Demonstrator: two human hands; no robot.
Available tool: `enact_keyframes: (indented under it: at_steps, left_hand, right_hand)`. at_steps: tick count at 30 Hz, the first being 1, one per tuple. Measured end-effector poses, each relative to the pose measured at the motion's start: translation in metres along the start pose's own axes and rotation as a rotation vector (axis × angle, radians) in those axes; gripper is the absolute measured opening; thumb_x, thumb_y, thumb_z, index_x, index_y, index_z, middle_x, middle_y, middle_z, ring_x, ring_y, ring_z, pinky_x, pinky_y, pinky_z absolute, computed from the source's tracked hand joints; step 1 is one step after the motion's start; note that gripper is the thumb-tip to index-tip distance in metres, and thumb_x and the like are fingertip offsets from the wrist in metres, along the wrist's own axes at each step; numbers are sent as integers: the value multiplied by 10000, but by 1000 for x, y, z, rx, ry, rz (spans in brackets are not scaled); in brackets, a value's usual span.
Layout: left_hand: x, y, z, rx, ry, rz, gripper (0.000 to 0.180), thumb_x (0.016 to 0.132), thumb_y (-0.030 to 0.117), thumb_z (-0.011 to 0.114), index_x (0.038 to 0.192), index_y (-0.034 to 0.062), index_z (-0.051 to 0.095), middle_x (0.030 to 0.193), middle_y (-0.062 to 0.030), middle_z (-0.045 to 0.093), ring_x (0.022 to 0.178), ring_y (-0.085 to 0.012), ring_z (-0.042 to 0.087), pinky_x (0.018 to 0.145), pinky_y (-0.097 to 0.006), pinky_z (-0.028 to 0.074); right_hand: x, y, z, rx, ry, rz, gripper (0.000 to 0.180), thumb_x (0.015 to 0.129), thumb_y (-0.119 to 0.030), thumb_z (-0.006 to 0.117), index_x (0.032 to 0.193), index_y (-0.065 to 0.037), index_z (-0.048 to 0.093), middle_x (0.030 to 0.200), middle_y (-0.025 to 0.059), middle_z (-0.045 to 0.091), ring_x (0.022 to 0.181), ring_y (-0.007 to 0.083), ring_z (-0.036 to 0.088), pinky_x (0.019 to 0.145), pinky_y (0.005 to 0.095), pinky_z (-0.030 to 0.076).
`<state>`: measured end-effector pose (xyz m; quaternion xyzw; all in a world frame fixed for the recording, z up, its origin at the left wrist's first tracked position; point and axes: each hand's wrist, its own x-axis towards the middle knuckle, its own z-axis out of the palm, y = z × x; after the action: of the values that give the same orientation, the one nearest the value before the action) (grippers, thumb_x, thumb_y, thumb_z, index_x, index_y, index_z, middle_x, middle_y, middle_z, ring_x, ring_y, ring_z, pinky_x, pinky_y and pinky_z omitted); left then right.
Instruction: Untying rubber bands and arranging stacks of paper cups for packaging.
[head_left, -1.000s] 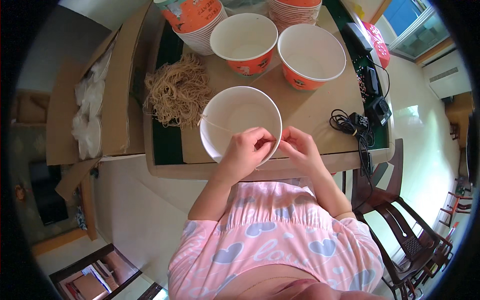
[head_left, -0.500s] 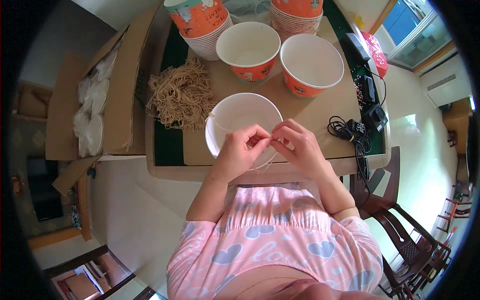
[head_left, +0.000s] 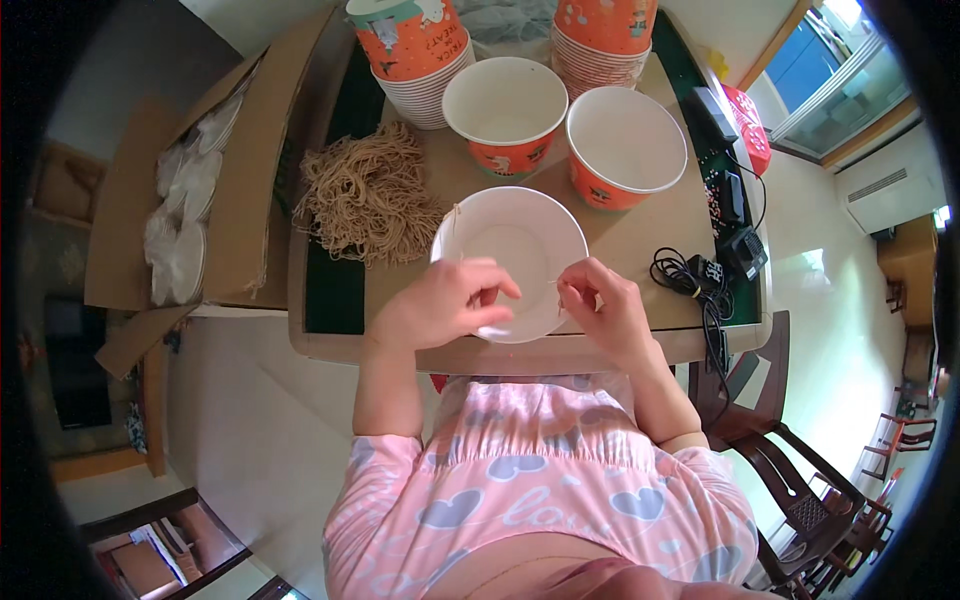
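The bucket stood below both hands — right hand pinched on string, left hand raised, fingers apart.

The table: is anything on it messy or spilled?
Tan strings left of the nearest bucket lie in a tangled heap. Tiny specks are scattered beside a black device, like something spilled; they're too small to identify.

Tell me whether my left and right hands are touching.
Apart: the head view shows the white inside of the bucket between the left hand and the right hand.
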<state>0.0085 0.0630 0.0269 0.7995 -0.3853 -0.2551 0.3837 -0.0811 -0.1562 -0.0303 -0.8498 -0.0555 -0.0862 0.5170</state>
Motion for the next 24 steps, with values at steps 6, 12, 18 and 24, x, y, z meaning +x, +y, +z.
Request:
enact_keyframes:
  at_steps: [6, 12, 18, 24]
  left_hand:
    - [11, 10, 31, -131, 178, -12, 140, 812, 139, 684, 894, 26, 681, 774, -102, 648, 604, -180, 575, 585, -308, 462]
    - [2, 13, 16, 121, 190, 103, 224, 726, 104, 755, 938, 55, 699, 753, -62, 612, 704, -191, 583, 667, -306, 481]
    - [-4, -11, 24, 222, 66, 210, 206, 703, 78, 749, 896, 45, 684, 798, -73, 620, 824, -249, 594, 762, -356, 489]
    - [3, -12, 28, -241, 228, 59, 86, 759, 24, 705, 825, 26, 650, 765, -68, 625, 716, -204, 600, 695, -298, 474]
  right_hand:
    - [1, 6, 4, 66, 3, -18, 55, 861, -1, 592, 910, 9, 569, 750, 61, 632, 623, 111, 553, 572, 236, 437]
    - [1, 4, 6, 130, 62, 53, 57, 854, 5, 598, 907, 3, 578, 727, 46, 610, 617, 89, 505, 549, 237, 413]
    - [1, 3, 11, 120, 115, 88, 79, 814, 35, 628, 869, -10, 593, 714, 11, 597, 561, 48, 436, 510, 206, 364]
    - [2, 12, 14, 110, 159, 23, 133, 806, 0, 652, 932, -36, 626, 721, -4, 592, 527, 37, 405, 479, 208, 348]
